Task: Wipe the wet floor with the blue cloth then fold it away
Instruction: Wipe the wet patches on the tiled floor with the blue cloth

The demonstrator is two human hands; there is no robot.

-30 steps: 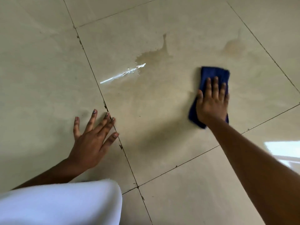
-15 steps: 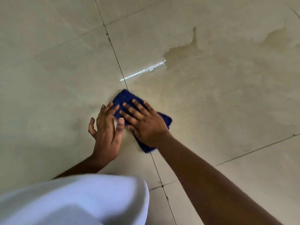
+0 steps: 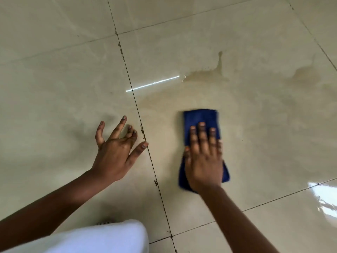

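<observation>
A folded blue cloth lies flat on the beige tiled floor, just right of a dark grout line. My right hand presses down on the cloth with fingers spread, covering its near half. My left hand rests on the tile left of the grout line, fingers apart, holding nothing. A brownish wet patch spreads on the tile beyond the cloth, and a second damp stain shows at the far right.
White clothing over my knee fills the bottom left. Grout lines cross the floor. A bright reflection shines on the tile at the right edge.
My right hand has slid the cloth to the right, away from my left hand. My left hand has lifted its fingers and spread them.
</observation>
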